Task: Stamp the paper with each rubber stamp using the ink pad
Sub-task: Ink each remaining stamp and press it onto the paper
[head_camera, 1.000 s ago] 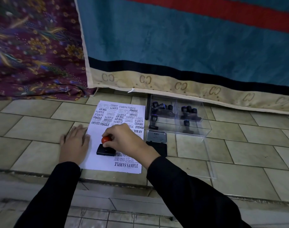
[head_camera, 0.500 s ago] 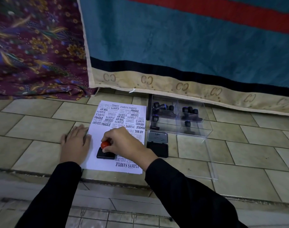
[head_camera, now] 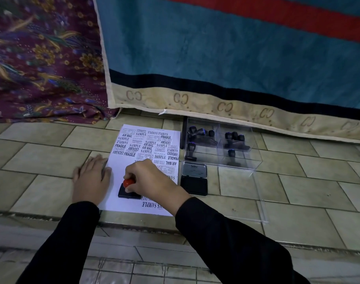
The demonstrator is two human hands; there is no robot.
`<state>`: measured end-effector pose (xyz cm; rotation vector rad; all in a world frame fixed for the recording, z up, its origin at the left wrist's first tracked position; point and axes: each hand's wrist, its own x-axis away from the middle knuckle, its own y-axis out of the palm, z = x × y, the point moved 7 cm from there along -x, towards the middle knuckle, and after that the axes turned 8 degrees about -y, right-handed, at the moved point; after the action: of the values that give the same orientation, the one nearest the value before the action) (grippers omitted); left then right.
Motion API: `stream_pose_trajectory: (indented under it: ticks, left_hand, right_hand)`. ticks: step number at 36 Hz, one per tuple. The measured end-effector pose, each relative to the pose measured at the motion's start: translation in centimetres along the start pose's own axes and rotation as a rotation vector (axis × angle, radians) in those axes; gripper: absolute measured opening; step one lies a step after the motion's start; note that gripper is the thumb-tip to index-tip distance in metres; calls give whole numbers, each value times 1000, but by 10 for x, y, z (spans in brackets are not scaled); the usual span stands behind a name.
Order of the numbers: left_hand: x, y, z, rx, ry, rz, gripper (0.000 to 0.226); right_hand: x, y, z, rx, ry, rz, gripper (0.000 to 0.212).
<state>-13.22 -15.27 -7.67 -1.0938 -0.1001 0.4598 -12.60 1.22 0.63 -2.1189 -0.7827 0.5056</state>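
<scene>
Right hand (head_camera: 152, 177) clenched round the red knob (head_camera: 127, 182) of a black-based stamp (head_camera: 125, 194), fingers curled over the top, knob half hidden under them. Base of the stamp flat on the paper (head_camera: 116, 171), in its near-left part, black edge showing below and left of the knuckles.

Left hand (head_camera: 92, 179) released, palm down, fingers straight and close together, pointing far. Resting across the left edge of the paper, partly on the sheet and partly on the tiled floor (head_camera: 298, 181). Black sleeves on both arms.

Far half of the paper crowded with black prints: SAMPLE, FRAGILE, AIR MAIL, EXPRESS, AMENDED, FAX OUT, some upside down. One more SAMPLE line along the near edge, just near of the stamp.

Ink pad (head_camera: 194, 186) just right of the paper, open, dark pad on the near side and lid (head_camera: 194, 169) folded back on the far side. Clear plastic box (head_camera: 238, 160) beyond and to the right of the lid, split into compartments, with several dark-handled stamps (head_camera: 234, 137) inside, some upright and some lying over.

Teal blanket (head_camera: 216, 48) with a red stripe and a beige border hanging at the far side. Purple flowered cloth (head_camera: 31, 58) at the far left.
</scene>
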Motion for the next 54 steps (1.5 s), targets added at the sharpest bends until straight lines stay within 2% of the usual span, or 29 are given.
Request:
stream_pose_trajectory:
  ticks: [7, 12, 15, 19, 25, 30, 33, 36, 39, 45, 49, 54]
  left_hand:
    - [-2, 1, -2, -14, -1, -25, 40]
    - [0, -2, 1, -11, -6, -24, 56]
    - [0, -2, 1, -6, -1, -26, 54]
    - [0, 1, -1, -9, -6, -21, 36]
    - [0, -2, 2, -9, -3, -14, 53]
    - [-1, -1, -1, -27, 13, -6, 52]
    - [-2, 1, -4, -23, 19, -10, 44]
    - [-3, 2, -5, -19, 17, -10, 37]
    - [-2, 1, -4, -18, 2, -12, 48]
    - [-1, 0, -4, -12, -12, -18, 53]
    - [-2, 0, -6, 12, -17, -29, 53]
    - [-3, -1, -8, 58, -39, -49, 52]
  right_hand:
    - [-7, 0, 1, 14, 50, -21, 30]
    - [-4, 2, 0, 7, 40, -17, 29]
    - [-4, 2, 0, 4, 42, -23, 30]
    - [-8, -2, 4, -17, 71, -5, 32]
    - [-3, 4, 4, -6, 44, -3, 31]
    - [-6, 0, 9, -35, 44, 32, 27]
    - [-6, -9, 13, -12, 40, 48, 24]
    - [-4, -40, 26, -113, 105, 158, 27]
    - [6, -89, 45, -190, 187, 355, 34]
    - [42, -174, 93, -25, 255, 572, 27]
    - [62, -191, 125, 221, 323, 514, 22]
    - [70, -175, 147, 278, 409, 339, 24]
